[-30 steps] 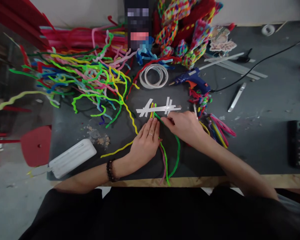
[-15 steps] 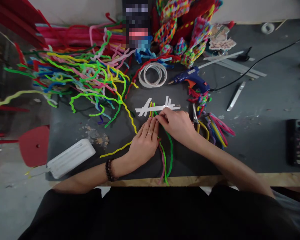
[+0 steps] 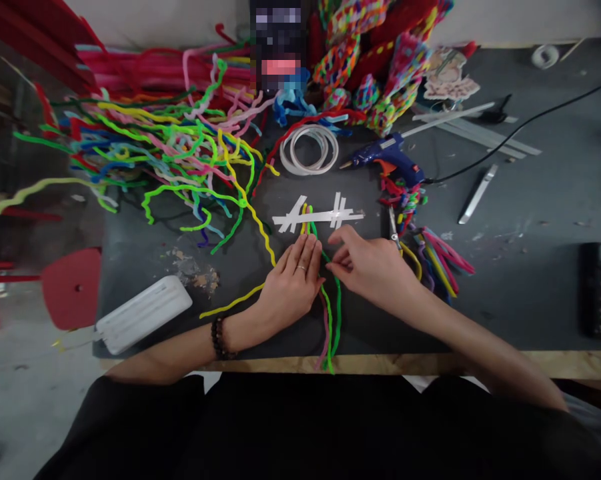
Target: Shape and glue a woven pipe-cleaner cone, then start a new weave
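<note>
Pressing flat, left hand [image 3: 293, 283] pins fuzzy pipe-cleaner strands, lime/pink/yellow [image 3: 327, 320], to grey table [image 3: 505, 280] w/ fingers spread, gripping nothing. Right hand [image 3: 373, 267] pinches dark-green pipe cleaner [image 3: 337, 313] beside them, below white tape strips [image 3: 316, 217] anchoring tops.

Left hand [image 3: 293, 283]: flat on the grey table [image 3: 505, 280], fingers pressing pipe cleaners below the white tape strips [image 3: 317, 216].
Right hand [image 3: 373, 267]: pinching the dark green pipe cleaner [image 3: 337, 313] beside the left fingertips.
Near it: light green pipe cleaner [image 3: 329, 327], pink pipe cleaner [image 3: 324, 333].
Behind: blue glue gun [image 3: 387, 159], white rings [image 3: 309, 149], tangled pipe cleaner pile [image 3: 155, 153].
Left edge: white box [image 3: 143, 313].
</note>
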The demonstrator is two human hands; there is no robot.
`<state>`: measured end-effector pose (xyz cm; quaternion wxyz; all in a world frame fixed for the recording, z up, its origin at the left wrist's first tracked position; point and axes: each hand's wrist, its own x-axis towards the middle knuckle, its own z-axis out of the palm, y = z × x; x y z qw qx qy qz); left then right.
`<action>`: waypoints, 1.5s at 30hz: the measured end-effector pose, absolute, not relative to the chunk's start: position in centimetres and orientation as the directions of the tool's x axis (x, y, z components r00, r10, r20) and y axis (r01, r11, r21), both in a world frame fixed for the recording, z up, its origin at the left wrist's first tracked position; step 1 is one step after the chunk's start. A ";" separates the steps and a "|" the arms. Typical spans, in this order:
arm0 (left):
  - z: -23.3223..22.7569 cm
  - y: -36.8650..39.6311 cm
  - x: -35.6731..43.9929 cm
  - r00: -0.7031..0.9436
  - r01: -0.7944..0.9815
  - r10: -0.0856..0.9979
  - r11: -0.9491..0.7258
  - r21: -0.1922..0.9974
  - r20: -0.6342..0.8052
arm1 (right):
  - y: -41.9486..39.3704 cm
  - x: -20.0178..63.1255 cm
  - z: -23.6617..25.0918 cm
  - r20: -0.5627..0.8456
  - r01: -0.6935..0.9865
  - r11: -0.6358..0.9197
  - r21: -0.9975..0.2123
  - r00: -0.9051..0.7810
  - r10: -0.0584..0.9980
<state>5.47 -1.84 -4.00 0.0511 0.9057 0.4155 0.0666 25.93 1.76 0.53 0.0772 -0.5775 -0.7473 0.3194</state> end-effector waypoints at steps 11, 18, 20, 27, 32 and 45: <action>-3.8 -1.8 5.5 0.649 0.750 0.754 -0.656 0.081 0.095 | 1.5 25.0 0.0 -0.223 0.797 0.105 -0.594 -0.289 0.931; -4.2 -1.8 5.4 0.633 0.756 0.762 -0.647 0.098 0.137 | 1.1 24.5 -1.4 -0.094 0.796 0.146 -0.587 -0.246 0.965; -4.2 -1.7 5.4 0.637 0.755 0.759 -0.650 0.090 0.139 | 1.1 24.6 -1.1 -0.101 0.810 0.141 -0.568 -0.239 0.966; -3.6 -1.6 5.6 0.655 0.744 0.749 -0.662 0.085 0.097 | 1.5 25.3 0.4 -0.322 0.887 0.200 -0.416 -0.350 0.880; -3.8 -1.6 5.5 0.644 0.750 0.760 -0.649 0.124 0.087 | 1.2 24.4 -0.1 -0.313 0.924 0.253 -0.286 -0.340 0.887; -3.8 -1.8 5.8 0.637 0.763 0.766 -0.643 0.073 0.091 | 2.7 25.6 0.0 -0.220 0.870 0.320 -0.375 -0.419 0.881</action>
